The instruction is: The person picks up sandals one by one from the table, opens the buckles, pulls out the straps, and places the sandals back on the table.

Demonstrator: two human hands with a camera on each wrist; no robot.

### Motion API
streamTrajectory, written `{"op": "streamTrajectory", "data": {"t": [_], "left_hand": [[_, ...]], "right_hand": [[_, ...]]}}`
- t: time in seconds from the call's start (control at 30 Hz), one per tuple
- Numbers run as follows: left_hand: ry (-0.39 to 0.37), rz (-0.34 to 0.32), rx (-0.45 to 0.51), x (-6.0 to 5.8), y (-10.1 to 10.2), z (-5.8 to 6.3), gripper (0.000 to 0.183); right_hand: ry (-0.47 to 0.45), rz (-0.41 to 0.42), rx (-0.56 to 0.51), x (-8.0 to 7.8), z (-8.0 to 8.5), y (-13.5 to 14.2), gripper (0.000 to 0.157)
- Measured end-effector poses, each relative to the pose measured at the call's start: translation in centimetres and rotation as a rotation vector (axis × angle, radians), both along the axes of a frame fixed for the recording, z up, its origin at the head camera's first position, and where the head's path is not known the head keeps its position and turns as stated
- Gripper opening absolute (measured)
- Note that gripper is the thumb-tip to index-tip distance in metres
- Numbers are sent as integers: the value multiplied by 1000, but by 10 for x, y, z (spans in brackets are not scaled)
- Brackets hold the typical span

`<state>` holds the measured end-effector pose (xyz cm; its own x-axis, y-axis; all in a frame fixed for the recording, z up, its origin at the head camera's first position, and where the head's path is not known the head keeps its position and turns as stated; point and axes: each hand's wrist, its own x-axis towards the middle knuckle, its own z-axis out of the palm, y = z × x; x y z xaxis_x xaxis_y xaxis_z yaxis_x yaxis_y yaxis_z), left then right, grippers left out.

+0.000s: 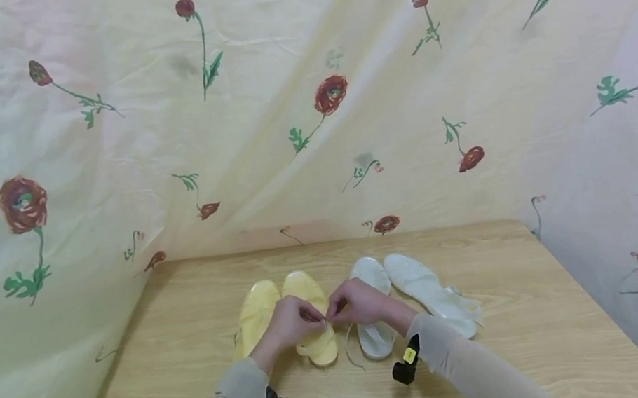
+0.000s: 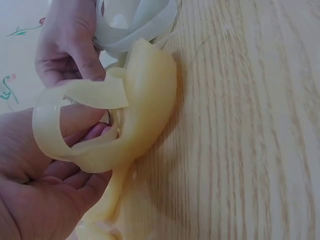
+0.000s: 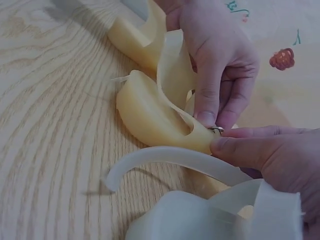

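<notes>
With my left grip (image 1: 292,321) I pinch a small metal buckle (image 3: 216,129) on one yellow sandal (image 1: 302,287), thumb and finger narrow about it. My right grip (image 1: 362,299) meets it there, thumb and forefinger closed on the strap (image 3: 202,134) right beside the buckle, so the two sets of fingertips almost touch. The sandal lies on the desk (image 1: 498,267), its sole down, between my wrists, and a yellow band (image 2: 47,125) loops up around my left fingers. Its mate (image 1: 257,309) lies just to the left. To the right lie two white sandals: the nearer (image 1: 376,342) is partly under my right wrist, with a loose strip (image 3: 170,156) curving toward the yellow one; the farther (image 1: 427,286) lies slantwise. Behind the desk hangs a flowered cloth (image 1: 253,118).
</notes>
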<state>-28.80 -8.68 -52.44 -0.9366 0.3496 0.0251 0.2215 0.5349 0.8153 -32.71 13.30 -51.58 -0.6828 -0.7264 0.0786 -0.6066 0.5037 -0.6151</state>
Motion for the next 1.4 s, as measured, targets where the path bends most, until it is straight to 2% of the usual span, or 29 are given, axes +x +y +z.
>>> {"op": "streamTrajectory", "data": {"t": [0.17, 0.3, 0.4, 0.53, 0.83, 1.17, 1.27, 1.4], "left_hand": [[23, 3, 16, 3, 3, -2, 7], [51, 4, 8, 3, 3, -5, 7], [48, -1, -4, 3, 1, -6, 6], [36, -20, -22, 3, -2, -5, 6], [29, -34, -27, 1, -3, -2, 6], [40, -45, 2, -3, -2, -4, 6], [22, -31, -14, -4, -4, -2, 6], [-18, -24, -40, -3, -6, 5, 5]], "right_hand": [[-67, -44, -27, -1, -4, -1, 10], [-49, -53, -30, 0, 1, -6, 10], [-68, -75, -11, 3, 4, -6, 9], [-118, -125, 5, 5, 1, -2, 8], [-69, -71, -21, 3, -4, 1, 4], [29, -29, -35, 3, -2, -3, 9], [24, -41, -24, 4, 0, -4, 10], [-31, -68, -8, 5, 2, -6, 10]]}}
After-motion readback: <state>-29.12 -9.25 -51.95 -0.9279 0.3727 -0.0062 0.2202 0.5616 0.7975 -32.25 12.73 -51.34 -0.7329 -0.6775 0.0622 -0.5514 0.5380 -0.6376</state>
